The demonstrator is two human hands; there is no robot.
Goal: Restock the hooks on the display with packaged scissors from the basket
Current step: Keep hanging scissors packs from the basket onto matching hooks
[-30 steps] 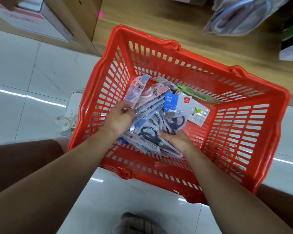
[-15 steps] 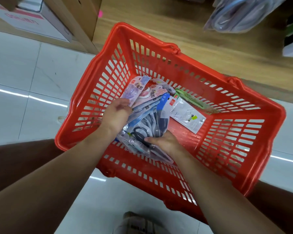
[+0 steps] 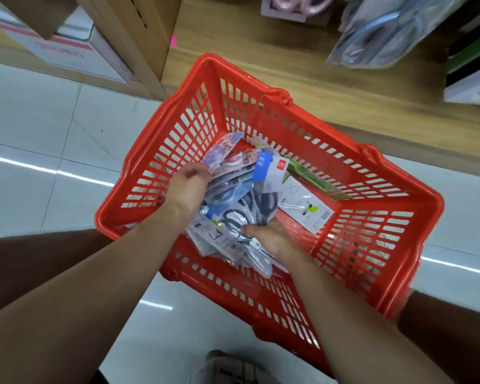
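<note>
L hand (image 3: pixel 187 187) & R hand (image 3: pixel 272 236), fingers curled, both grip scissor pkgs (image 3: pixel 244 206) inside red basket (image 3: pixel 427 245).

Red slotted basket (image 3: pixel 377 173); blue-white scissor packs (image 3: pixel 263 173), black handles; white tile floor (image 3: pixel 53 128).

Your right hand (image 3: pixel 272 239) is hiding its fingertips beneath the bundle of scissor packs (image 3: pixel 241 206); your left hand (image 3: pixel 187 187) is covering the edge inside its grip, and the pack labels (image 3: pixel 263 167) are blurring beyond reading.

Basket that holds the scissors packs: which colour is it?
The basket is red; the head view shows it best.
</note>
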